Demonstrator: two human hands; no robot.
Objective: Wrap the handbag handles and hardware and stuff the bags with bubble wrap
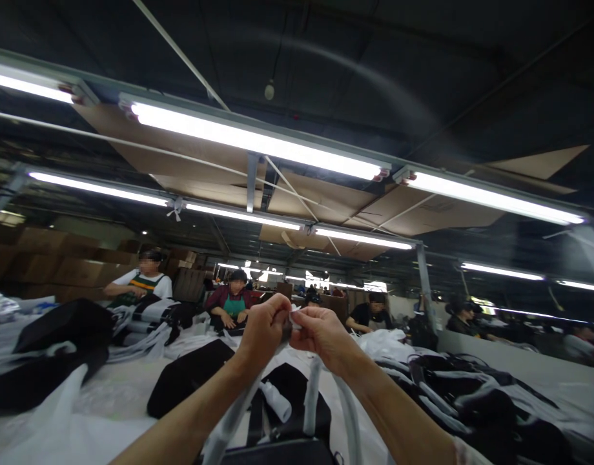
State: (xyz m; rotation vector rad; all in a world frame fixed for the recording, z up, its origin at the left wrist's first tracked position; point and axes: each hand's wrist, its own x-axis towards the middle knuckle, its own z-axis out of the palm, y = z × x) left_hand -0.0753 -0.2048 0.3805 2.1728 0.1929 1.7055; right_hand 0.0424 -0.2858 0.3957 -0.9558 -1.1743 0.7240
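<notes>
My left hand [265, 326] and my right hand [321, 332] are raised close together in front of me, fingers pinched. Between the fingertips shows a small piece of white wrapping [295, 312]; its exact form is partly hidden by the fingers. Below my hands stands a black bag [277, 453], cut off by the bottom edge of the view. Its handles [311, 397] rise upward, covered in pale wrapping. A white rolled piece [276, 402] lies just behind the bag, over black material.
Black bags [190, 378] with white wrapping lie across the table. More wrapped bags pile up at right [471, 394] and left [64, 329]. Several co-workers sit opposite, one in a green apron [235, 307]. Tube lights [258, 139] hang overhead; cardboard boxes [55, 258] stand behind.
</notes>
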